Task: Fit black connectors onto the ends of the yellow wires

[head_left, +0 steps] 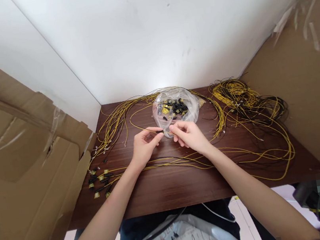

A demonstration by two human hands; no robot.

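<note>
Just in front of the clear plastic bag (196, 108), my two hands work close together above the brown table. My left hand (147, 142) pinches a small black sleeve (159, 131) between thumb and fingertips. A yellow wire (140, 127) runs from that sleeve and curves up behind the hand. To the right, my right hand (188, 133) is closed in a pinch on the yellow wire where it leaves the sleeve. Inside the open bag lie several small black and yellow parts (178, 107), too small to make out exactly.
A tangled heap of yellow and black wires (234, 95) lies at the back right. Another wire bundle (118, 122) arcs across the back left. Black and yellow connector ends (99, 180) rest near the left edge. Cardboard walls (303, 94) close in both sides.
</note>
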